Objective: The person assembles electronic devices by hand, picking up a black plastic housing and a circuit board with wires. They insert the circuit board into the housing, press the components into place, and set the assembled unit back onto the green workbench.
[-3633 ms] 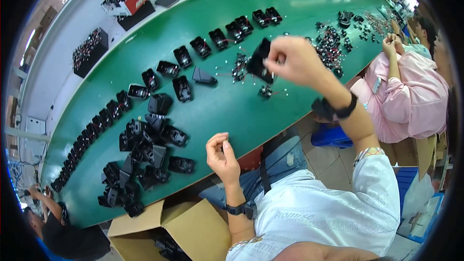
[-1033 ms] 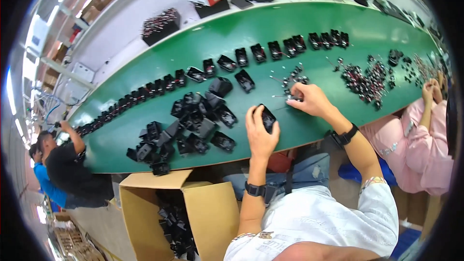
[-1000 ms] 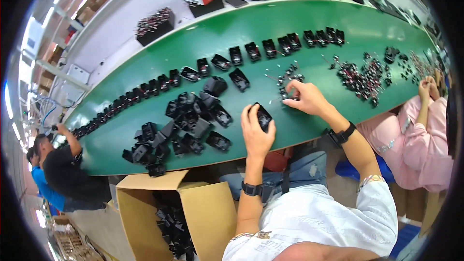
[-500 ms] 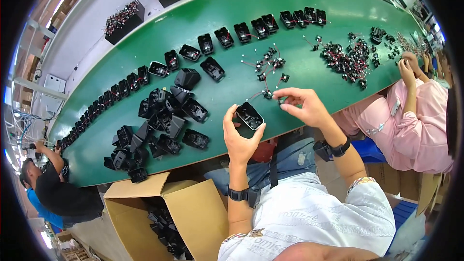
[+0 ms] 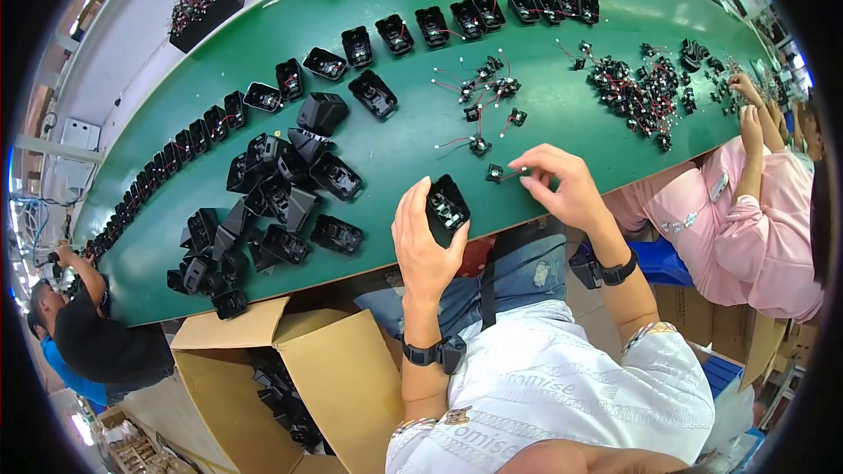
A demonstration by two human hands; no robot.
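My left hand [image 5: 424, 241] is wrapped round a black plastic housing [image 5: 449, 202], its open hollow side facing up with light parts inside. To its right, my right hand [image 5: 569, 189] pinches the short wire of a small black component [image 5: 495, 174] between thumb and finger. The component sits at the wire's end, just beyond the fingertips and apart from the housing. Whether it touches the table cannot be made out. Several loose wired components [image 5: 479, 146] lie on the green table [image 5: 369, 158] just beyond my hands.
A heap of black housings [image 5: 279, 197] lies to the left, above an open cardboard box [image 5: 338, 377]. A curved row of housings [image 5: 357, 46] runs along the far side. More wired components [image 5: 637, 92] are piled at right, near a co-worker in pink [image 5: 746, 228]. Another person [image 5: 105, 333] works at far left.
The housing in my left hand has tilted, so more of its inside shows. At my right fingertips, the small wired component now shows plainly. The whole view has shifted slightly.
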